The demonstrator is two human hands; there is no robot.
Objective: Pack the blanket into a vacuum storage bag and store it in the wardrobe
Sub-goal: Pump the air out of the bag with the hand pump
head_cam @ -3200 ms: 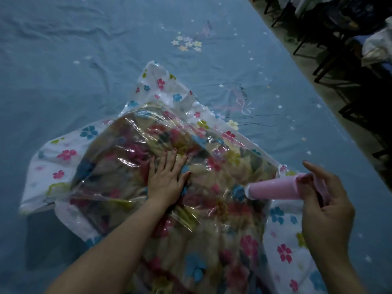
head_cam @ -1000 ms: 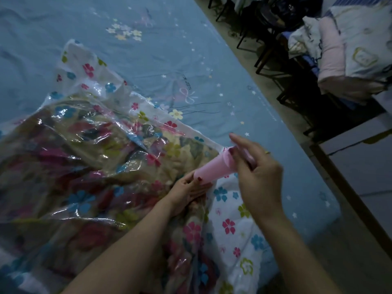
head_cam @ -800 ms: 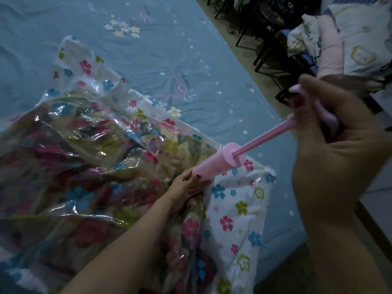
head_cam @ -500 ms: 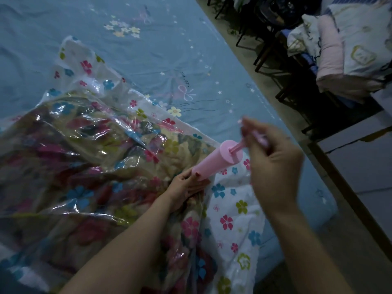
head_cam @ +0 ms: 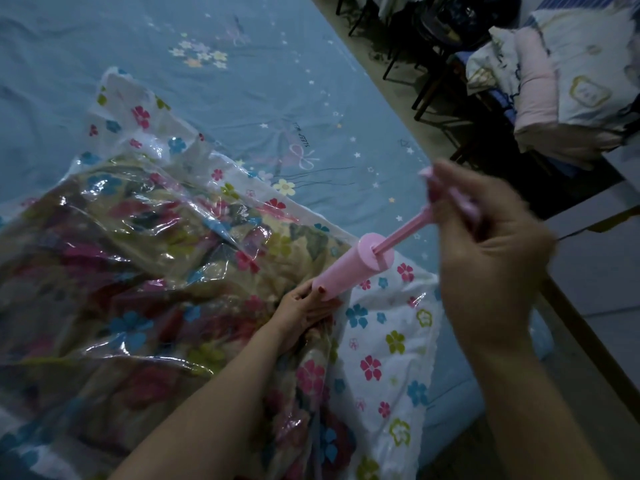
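Single head-worn view, looking forward and down, close over the light-blue printed bedsheet [head_cam: 242,109]; both forearms enter from below.

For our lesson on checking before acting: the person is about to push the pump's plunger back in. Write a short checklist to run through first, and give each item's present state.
1. Left hand grips the base of the pink pump: ok.
2. Right hand has a firm grip on the plunger handle: ok, though blurred.
3. Plunger rod drawn out, ready for a push: ok.
4. Pump nozzle seated on the bag's valve: cannot tell, hidden by the left hand.
5. Blanket fully inside the vacuum bag: ok as far as is in view.
6. Bag's opening sealed: cannot tell, not in view.
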